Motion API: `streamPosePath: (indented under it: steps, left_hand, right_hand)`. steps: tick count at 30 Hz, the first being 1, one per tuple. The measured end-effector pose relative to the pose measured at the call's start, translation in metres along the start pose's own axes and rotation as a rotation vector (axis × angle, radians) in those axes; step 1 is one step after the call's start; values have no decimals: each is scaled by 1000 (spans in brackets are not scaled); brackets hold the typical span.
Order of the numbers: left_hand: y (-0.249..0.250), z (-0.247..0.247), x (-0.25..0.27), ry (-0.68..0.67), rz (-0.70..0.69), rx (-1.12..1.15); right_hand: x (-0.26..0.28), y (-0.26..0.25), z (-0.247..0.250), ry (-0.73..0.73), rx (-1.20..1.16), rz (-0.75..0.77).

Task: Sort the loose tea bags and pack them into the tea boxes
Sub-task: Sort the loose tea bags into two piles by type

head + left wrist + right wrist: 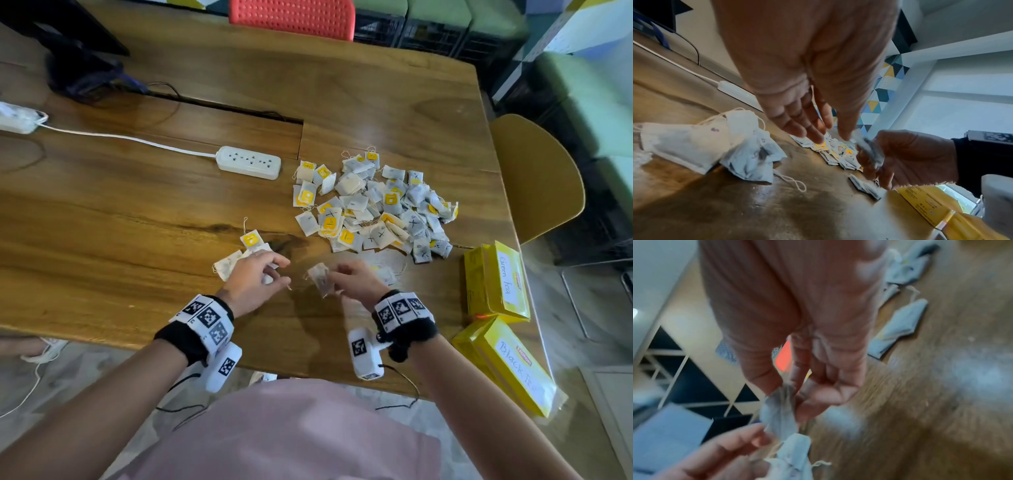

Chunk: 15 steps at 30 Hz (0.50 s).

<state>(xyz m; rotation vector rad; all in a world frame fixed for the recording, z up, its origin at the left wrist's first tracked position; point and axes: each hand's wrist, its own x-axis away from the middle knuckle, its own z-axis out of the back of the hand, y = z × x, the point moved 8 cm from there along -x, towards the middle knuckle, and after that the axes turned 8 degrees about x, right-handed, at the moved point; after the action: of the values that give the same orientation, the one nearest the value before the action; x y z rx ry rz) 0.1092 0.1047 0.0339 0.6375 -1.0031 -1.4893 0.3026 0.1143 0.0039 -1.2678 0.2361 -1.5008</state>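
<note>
Head view: a tea bag [320, 278] is pinched in the right hand [356, 279] above the table [137, 212], hanging long-axis downward. The left hand [255, 275], fingers loosely spread and empty, is held just beside it; the tea boxes [496, 284] lie rightward, nearer the right hand.

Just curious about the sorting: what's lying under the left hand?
A small cluster of tea bags lies on the table, partly beneath the left hand. One shows a yellow tag. Any bags directly below the palm are hidden.

wooden table [137, 212] | white power strip [249, 162] on it | red chair [291, 17] behind | yellow chair [537, 178] right
</note>
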Motion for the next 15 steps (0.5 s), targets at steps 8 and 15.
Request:
streamPosePath:
  steps: [8, 15]
  left_hand:
    - [14, -27, 3, -181, 22, 300]
    - [-11, -10, -5, -23, 90, 403]
  right_hand:
    - [16, -10, -16, -162, -373, 92]
    - [17, 5, -5, -89, -541, -34]
